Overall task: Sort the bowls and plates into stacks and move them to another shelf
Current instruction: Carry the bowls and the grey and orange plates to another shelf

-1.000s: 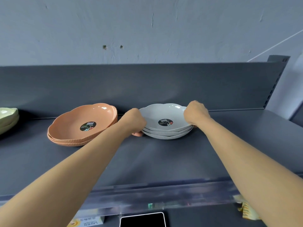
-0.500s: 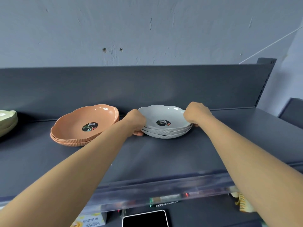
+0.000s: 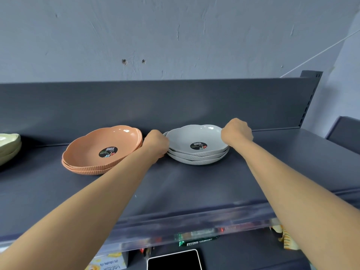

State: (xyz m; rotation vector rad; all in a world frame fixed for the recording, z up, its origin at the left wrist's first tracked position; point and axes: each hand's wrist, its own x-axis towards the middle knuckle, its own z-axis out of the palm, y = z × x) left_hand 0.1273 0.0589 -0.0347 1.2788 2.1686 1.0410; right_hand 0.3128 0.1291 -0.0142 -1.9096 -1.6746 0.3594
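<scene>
1. Head view looks forward and slightly up along a dark grey shelf (image 3: 194, 184) with a grey back panel against a pale wall.
2. At the middle of the shelf sits a stack of grey plates (image 3: 196, 147), scalloped at the rim, with a round black sticker in the top one.
3. Left hand (image 3: 155, 143) is at the stack's 9 o'clock edge, curled closed against the rim; the fingers lie on the far side, so how many plates they grip cannot be told.
4. Right hand (image 3: 236, 131) is at the stack's 3 o'clock edge, fist closed over the top plate's rim.
5. At 9 o'clock from the left hand, just beside it, a stack of orange plates (image 3: 101, 149) rests on the shelf, carrying the same black sticker.
6. At the far 9 o'clock edge of the view, pale green dishes (image 3: 8, 147) are cut off by the frame.
7. At 6 o'clock below the shelf's front lip, a black-screened device (image 3: 174, 261) and some packaged goods show, blurred.
</scene>
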